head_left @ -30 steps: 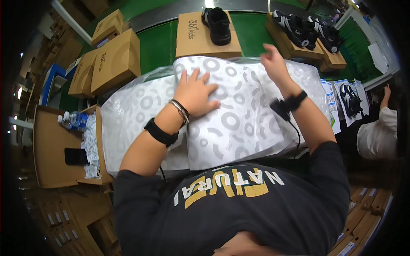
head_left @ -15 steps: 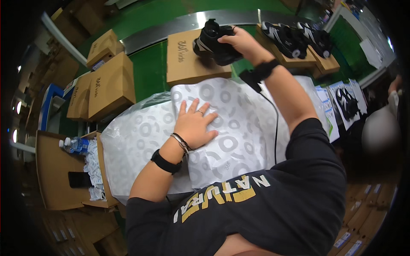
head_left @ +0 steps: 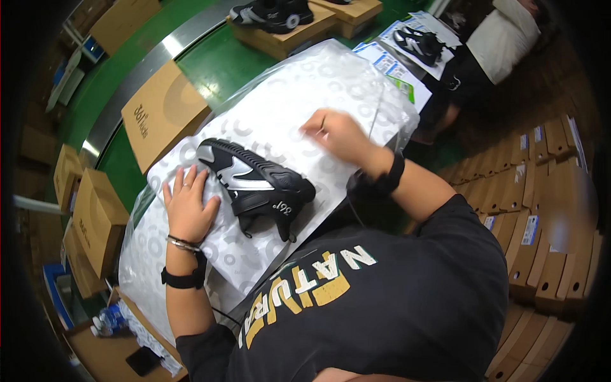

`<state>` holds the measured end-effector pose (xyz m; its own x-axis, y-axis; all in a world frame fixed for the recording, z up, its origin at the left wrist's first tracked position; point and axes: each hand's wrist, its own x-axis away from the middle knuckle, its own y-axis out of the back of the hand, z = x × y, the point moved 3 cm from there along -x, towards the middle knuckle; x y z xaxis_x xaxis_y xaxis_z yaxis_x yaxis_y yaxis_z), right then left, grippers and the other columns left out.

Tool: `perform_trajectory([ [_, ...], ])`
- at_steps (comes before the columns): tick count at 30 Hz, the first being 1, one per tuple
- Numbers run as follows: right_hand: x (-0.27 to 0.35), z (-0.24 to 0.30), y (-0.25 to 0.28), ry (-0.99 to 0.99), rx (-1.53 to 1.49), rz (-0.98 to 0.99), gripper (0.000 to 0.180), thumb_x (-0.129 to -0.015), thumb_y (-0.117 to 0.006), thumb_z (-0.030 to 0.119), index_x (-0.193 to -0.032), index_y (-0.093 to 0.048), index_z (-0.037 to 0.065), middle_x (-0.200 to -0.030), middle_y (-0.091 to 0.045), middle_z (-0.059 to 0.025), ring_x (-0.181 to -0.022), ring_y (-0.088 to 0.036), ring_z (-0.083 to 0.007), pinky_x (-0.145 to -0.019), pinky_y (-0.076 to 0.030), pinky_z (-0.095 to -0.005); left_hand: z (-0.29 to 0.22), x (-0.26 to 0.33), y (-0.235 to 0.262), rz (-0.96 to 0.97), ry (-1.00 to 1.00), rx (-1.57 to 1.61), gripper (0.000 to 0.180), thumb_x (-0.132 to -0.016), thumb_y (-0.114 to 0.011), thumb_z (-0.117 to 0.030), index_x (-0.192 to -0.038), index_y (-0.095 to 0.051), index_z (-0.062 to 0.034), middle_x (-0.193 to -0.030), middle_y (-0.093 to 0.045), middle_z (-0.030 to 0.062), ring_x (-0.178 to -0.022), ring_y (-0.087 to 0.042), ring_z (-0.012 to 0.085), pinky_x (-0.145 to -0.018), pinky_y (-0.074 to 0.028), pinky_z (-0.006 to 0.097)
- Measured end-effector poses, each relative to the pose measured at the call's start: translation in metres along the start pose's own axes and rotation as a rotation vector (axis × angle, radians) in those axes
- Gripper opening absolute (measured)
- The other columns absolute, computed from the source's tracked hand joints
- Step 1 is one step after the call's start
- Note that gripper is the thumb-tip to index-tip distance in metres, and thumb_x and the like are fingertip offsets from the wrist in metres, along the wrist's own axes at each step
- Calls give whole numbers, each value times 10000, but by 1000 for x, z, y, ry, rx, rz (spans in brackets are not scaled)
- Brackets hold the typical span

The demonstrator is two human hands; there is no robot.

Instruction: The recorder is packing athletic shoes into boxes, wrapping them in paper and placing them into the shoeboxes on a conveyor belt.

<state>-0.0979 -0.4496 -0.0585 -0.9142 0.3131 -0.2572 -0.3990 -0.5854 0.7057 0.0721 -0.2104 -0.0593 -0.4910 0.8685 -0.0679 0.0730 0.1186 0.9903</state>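
A black sneaker with silver-white side panels lies on its side on white patterned wrapping paper. Left of the shoe, my left hand rests flat on the paper with its fingers spread, holding nothing. Beyond and to the right of the shoe, my right hand is over the white paper, apart from the sneaker. Motion smears its bent fingers, and nothing can be made out in them. Clear plastic shows around the edges of the paper stack.
A brown shoebox stands just past the paper. More black sneakers sit on boxes at the far side. Another shoe lies on papers near a person. Cartons stand at left; stacked shoeboxes fill the right.
The sneaker my right hand held above the shoebox now lies on the paper, let go. That hand has drawn back nearer me. The whole view has turned toward the right.
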Motion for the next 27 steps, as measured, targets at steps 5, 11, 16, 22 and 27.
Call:
perform_trajectory([
  [5, 33, -138, 62, -614, 793, -35, 156, -762, -500, 130, -799, -623, 40, -845, -594, -154, -812, -570, -324, -714, -453, -392, -3, 1, 1, 26, 31, 23, 509, -676, -567, -282, -1141, -508, -85, -1260, -425, 142, -1227, -295, 319, -1006, -128, 505],
  [11, 43, -157, 86, -700, 705, -162, 168, -740, -532, 130, -859, -639, 78, -853, -610, -165, -802, -580, -319, -722, -452, -396, 1, 3, -1, -9, 31, 41, 503, -676, -581, -290, -1131, -519, -85, -1249, -437, 141, -1218, -309, 322, -1007, -128, 502],
  [16, 41, -160, 85, -649, 653, -271, 133, -714, -550, 119, -792, -651, 79, -787, -615, -159, -758, -586, -316, -693, -456, -382, 3, -1, -1, -25, 35, 58, 503, -672, -592, -308, -1122, -529, -92, -1245, -444, 133, -1214, -318, 319, -1006, -131, 501],
  [22, 36, -158, 81, -617, 621, -341, 101, -691, -546, 96, -726, -636, 69, -739, -607, -168, -717, -585, -321, -663, -454, -383, 6, -2, -3, -35, 45, 70, 504, -671, -597, -320, -1119, -532, -98, -1242, -449, 130, -1213, -322, 315, -1007, -132, 497],
  [27, 34, -164, 74, -595, 687, -351, 123, -689, -499, 73, -717, -619, 62, -740, -600, -181, -719, -583, -333, -662, -452, -395, 5, -2, -3, -34, 46, 91, 500, -670, -599, -329, -1117, -535, -112, -1237, -455, 132, -1211, -323, 318, -1006, -127, 502],
])
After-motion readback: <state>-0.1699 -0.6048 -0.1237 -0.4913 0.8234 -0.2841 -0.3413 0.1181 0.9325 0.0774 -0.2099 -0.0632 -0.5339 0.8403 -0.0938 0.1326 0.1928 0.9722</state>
